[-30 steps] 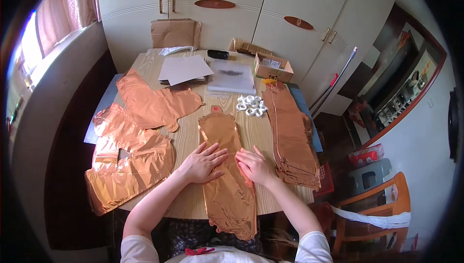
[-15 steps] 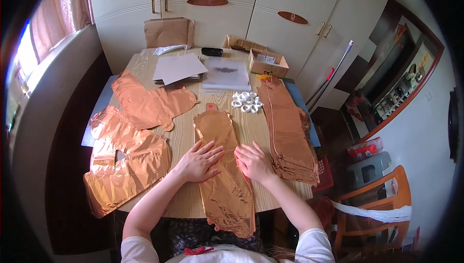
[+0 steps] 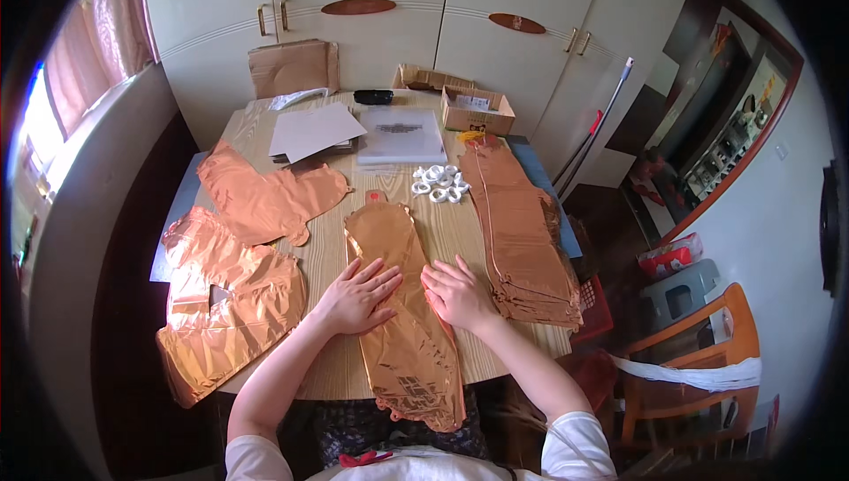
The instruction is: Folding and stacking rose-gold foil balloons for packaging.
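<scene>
A flat, deflated copper-coloured foil balloon [image 3: 402, 304] lies lengthwise in front of me, its crinkled lower end hanging over the table's near edge. My left hand [image 3: 355, 297] rests flat on its left side, fingers stretched out and holding nothing. On the opposite edge lies my right hand [image 3: 455, 291], also open, its fingertips touching the foil. To the right is a long stack of flat copper foil balloons [image 3: 517, 225] with a string running down it. Two more foil pieces are at the left: a matte one [image 3: 265, 191] behind a shinier one [image 3: 234, 291].
White ribbon rolls [image 3: 439, 184] sit in a cluster beyond my right hand. Farther back are white cards [image 3: 317, 131], a clear plastic packet [image 3: 402, 141], a black object [image 3: 373, 96] and a small cardboard box [image 3: 478, 111]. A wooden chair [image 3: 738, 331] stands at the right.
The view has shifted a little, so the whole scene sits slightly farther left. Both hands stay flat on the balloon, with hardly any movement visible.
</scene>
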Tool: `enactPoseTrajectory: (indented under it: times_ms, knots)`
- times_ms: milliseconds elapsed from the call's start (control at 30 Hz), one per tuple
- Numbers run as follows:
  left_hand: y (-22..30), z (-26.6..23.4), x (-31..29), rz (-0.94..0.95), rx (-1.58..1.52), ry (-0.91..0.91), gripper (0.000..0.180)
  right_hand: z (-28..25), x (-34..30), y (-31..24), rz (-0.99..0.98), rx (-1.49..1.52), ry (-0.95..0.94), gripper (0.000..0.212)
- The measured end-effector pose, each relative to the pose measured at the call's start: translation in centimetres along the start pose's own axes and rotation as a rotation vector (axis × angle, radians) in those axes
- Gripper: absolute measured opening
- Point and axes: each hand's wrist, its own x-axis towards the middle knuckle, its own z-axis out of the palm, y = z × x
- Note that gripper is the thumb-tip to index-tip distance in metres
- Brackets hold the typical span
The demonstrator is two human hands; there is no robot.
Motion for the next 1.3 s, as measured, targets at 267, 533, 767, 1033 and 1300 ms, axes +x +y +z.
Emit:
enactPoseTrajectory:
  times_ms: [267,533,767,1033,1300]
  knots:
    - [0.1,-0.2,0.1,0.007,0.002,0.007,0.069,-0.3,-0.1,-0.1,0.013,-0.009,0.008,0.029]
    - [-0.4,-0.3,0.0,0.027,-0.077,0.056,0.069,-0.2,-0.2,0.0,0.028,-0.004,-0.01,0.029]
    - [1.8,-2.3,3.6,0.071,-0.148,0.047,0.06,-0.1,-0.3,0.2,0.012,-0.004,-0.009,0.027]
    - [2.8,-1.5,6.7,-0.001,-0.114,0.066,0.054,-1.0,0.1,-0.2,0.034,-0.027,-0.118,0.024]
    - [0.3,0.0,8.8,-0.047,0.042,0.164,0.055,-0.3,-0.1,0.0,0.014,-0.039,0.007,0.025]
